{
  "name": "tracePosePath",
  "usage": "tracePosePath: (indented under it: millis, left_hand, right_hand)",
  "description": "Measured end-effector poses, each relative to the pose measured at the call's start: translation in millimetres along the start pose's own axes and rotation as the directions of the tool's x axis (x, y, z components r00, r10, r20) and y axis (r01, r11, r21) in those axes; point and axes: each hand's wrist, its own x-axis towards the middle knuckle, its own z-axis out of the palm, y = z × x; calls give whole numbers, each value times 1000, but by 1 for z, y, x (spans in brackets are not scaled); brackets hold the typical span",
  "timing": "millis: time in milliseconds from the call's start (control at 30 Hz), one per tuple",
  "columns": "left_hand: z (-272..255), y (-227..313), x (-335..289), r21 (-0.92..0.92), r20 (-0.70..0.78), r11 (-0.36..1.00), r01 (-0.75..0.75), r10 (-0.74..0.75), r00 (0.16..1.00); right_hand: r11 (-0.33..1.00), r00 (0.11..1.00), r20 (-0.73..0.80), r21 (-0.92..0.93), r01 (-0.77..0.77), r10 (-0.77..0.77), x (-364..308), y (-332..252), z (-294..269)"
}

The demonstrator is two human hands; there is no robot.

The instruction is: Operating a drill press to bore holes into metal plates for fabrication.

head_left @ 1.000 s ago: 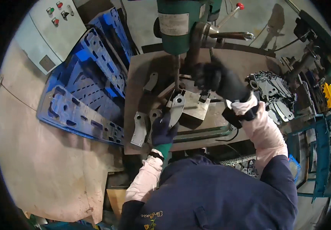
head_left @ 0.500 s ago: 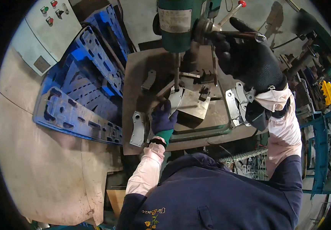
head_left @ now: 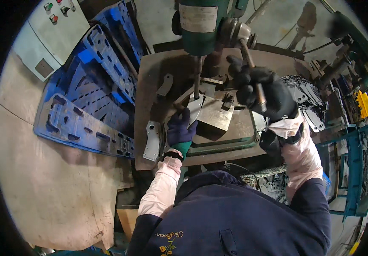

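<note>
My left hand (head_left: 181,131), in a purple glove with a green cuff, is closed on the near end of a flat grey metal plate (head_left: 196,107). That plate rests against a shiny metal block (head_left: 216,114). The spindle (head_left: 198,77) of a green drill press (head_left: 199,32) comes down onto the plate's far end; its tip is too small to make out. To the right, my right hand (head_left: 271,91) in a black glove has its fingers curled round the press's feed lever (head_left: 246,53), whose end points toward me.
Loose metal plates (head_left: 152,141) lie left of my left hand, with another plate (head_left: 165,84) farther back. More plates (head_left: 305,91) are piled beyond my right hand. Blue plastic pallets (head_left: 88,123) stand at left beside a control cabinet (head_left: 49,36). A wire basket (head_left: 256,178) sits below the table edge.
My right hand has swung the feed lever down toward me and moved left. The red-knobbed lever has left the view. My left hand stays on the plate.
</note>
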Motion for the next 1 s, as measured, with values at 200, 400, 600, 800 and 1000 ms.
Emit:
tracePosePath:
  millis: [200, 400, 600, 800, 1000]
  left_hand:
    - [6, -3, 1, 96, 22, 995, -10, 8, 1000]
    - [-2, 0, 0, 79, 72, 997, 6, -12, 997]
    - [-9, 1, 3, 41, 127, 999, 18, -23, 992]
    - [-12, -1, 3, -93, 192, 995, 42, -24, 981]
    - [-14, 0, 5, -62, 202, 997, 51, -38, 979]
  right_hand:
    - [997, 998, -44, -71, -38, 35, 11, 17, -36]
    - [901, 937, -283, -428, 69, -206, 21, 35, -46]
    - [650, 803, -344, -757, 69, -486, 29, 46, -61]
    - [-193, 730, 185, -978, 74, -658, 37, 47, -85]
    - [86, 691, 63, -980, 179, -720, 43, 46, -100]
